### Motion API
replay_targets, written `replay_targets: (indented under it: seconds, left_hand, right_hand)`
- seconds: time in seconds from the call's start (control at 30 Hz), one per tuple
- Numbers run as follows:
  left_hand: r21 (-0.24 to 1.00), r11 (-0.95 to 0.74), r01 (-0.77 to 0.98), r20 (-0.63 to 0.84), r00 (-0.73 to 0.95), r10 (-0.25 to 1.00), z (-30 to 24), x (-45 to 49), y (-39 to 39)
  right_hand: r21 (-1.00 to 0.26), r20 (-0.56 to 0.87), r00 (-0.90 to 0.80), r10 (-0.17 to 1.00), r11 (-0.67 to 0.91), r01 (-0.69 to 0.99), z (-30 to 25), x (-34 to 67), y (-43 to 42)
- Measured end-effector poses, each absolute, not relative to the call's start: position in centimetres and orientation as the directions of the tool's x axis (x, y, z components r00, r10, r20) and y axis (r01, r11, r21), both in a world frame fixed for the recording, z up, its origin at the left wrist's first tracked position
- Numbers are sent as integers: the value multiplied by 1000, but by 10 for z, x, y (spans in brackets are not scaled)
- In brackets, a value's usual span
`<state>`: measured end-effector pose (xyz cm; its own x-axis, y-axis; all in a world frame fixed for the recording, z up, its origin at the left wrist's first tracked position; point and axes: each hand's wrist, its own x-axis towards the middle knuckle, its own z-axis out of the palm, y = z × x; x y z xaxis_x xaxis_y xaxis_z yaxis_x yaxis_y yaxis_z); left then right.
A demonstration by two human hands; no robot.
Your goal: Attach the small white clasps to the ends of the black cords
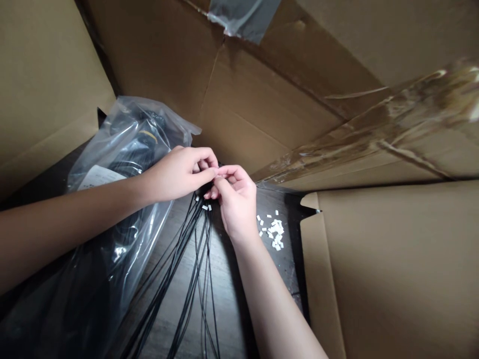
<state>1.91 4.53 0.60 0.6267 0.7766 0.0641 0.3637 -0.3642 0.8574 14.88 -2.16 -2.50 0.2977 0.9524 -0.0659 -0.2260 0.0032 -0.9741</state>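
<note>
My left hand (189,169) and my right hand (235,197) meet fingertip to fingertip above the dark surface. Both are closed in a pinch, and whatever sits between the fingers is hidden or too small to name. Just below them lie thin black wires (190,244), running down toward the bottom edge. A few small white pieces (204,207) sit at the wires' upper ends, close under my fingers. To the right of my right hand is a loose heap of small white pieces (277,232) on the surface.
A clear plastic bag (149,239) holding black coiled material and a white label (98,175) lies at the left, under my left forearm. Cardboard walls (254,109) with tape rise behind. Another cardboard piece (404,264) stands at the right, beside the dark surface (224,299).
</note>
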Motion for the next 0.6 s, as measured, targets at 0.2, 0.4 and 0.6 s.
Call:
replay_targets:
  seconds: [0.2, 0.4, 0.6]
  left_hand:
    - [864, -361, 352, 64, 633, 771, 5, 19, 45]
    - [861, -369, 349, 74, 633, 771, 5, 19, 45]
    - [866, -356, 352, 58, 635, 770, 5, 19, 45]
  right_hand:
    - [-974, -57, 301, 952, 13, -228, -26, 149, -21]
    - [-978, -58, 300, 952, 7, -210, -26, 149, -22]
    - [-974, -66, 295, 953, 3, -228, -25, 149, -22]
